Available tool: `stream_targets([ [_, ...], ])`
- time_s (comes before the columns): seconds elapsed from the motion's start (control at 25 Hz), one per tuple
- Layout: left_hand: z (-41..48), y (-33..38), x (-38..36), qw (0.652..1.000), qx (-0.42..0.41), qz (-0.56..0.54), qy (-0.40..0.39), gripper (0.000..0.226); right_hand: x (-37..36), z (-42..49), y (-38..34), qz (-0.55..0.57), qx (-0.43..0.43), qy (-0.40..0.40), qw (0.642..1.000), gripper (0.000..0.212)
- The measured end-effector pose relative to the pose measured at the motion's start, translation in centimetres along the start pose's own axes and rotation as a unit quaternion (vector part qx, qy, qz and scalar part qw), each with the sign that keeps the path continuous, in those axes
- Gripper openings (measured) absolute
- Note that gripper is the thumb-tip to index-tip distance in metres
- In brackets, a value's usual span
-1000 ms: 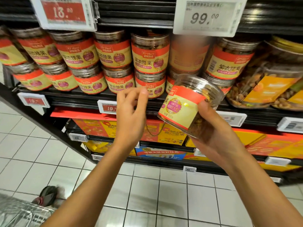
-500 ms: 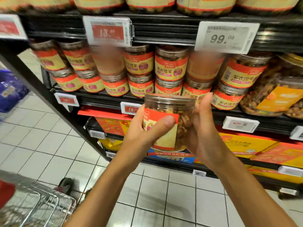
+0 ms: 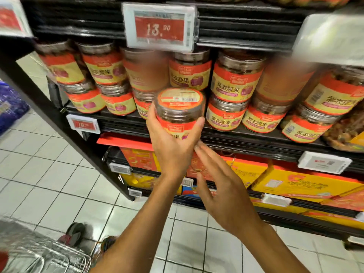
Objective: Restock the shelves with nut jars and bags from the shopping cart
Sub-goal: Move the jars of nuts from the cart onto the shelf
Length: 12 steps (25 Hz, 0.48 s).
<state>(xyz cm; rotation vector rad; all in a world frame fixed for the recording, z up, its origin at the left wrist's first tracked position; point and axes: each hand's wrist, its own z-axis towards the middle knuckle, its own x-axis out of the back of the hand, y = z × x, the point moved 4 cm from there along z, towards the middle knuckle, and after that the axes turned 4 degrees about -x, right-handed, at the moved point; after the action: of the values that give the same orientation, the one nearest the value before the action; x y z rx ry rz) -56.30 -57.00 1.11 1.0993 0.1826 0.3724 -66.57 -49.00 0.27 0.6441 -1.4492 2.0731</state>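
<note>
Currently left hand (image 3: 173,148) holds nut jar (image 3: 180,107) upright before shelf (image 3: 246,139), fingers clamped round it; right hand (image 3: 222,186) just below, fingers straight, apart.

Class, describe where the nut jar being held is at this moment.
In the head view, the jar is centre frame, gripped by the left hand in front of the stacked shelf jars, below the red price tag.
</note>
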Motion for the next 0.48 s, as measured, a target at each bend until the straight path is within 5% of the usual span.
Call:
stream_targets([
  [0.24, 1.4, -3.6, -1.2, 0.999, -0.045, 0.006, -0.009, 0.090, -1.9, 3.3, 3.1, -0.020, -0.050, -0.015, 0.998, 0.051],
  [0.48, 1.5, -4.6, -3.4, 0.982, -0.019, 0.139, -0.129, 0.084, -0.7, 5.2, 4.8, 0.007, -0.112, 0.035, 0.993, 0.050],
])
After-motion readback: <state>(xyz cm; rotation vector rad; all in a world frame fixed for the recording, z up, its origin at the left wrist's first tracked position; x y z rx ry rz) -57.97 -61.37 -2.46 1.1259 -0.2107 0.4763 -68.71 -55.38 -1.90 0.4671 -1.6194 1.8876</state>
